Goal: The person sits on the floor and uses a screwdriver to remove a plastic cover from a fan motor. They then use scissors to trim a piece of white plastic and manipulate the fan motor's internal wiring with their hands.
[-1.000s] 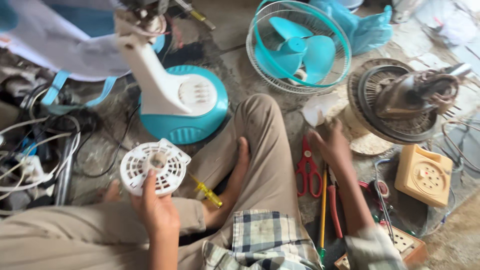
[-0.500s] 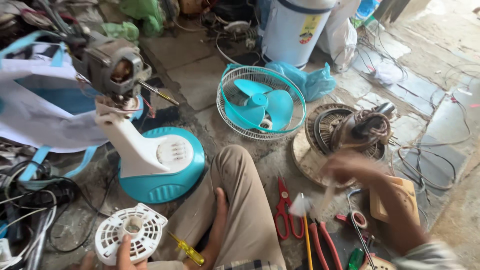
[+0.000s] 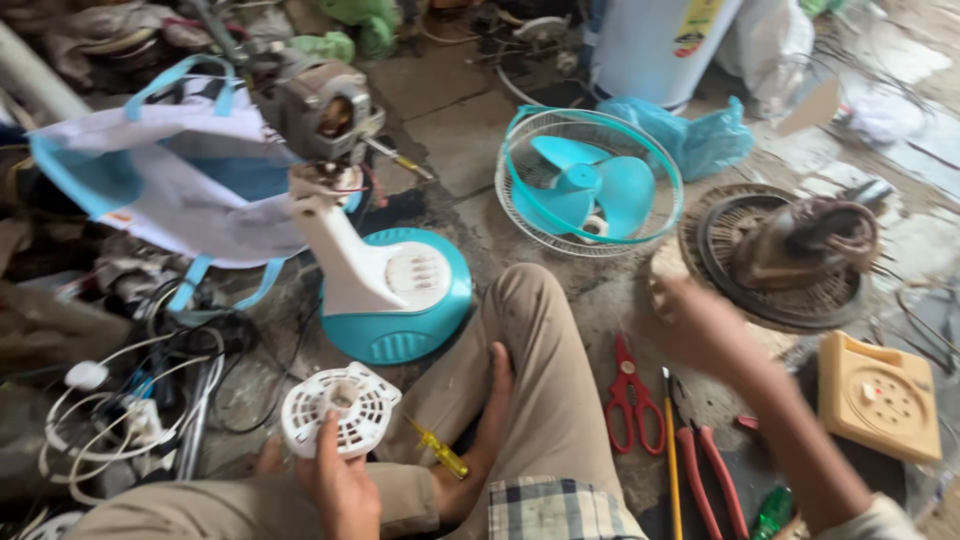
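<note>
The teal-and-white plastic fan stand (image 3: 395, 290) is seen stripped to its bare grey motor (image 3: 322, 105), its round white slotted motor cover (image 3: 340, 408) clamped in the left hand (image 3: 340, 482), while the blurred right hand (image 3: 700, 330), grip not discernible, is raised above red-handled scissors (image 3: 625, 388), with reassembly judged outstanding.

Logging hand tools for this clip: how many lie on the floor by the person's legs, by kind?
Red-handled scissors: 1
Red-handled pliers: 1
Yellow screwdrivers: 2
Green-handled tool, kind unclear: 1
Total: 5
</note>
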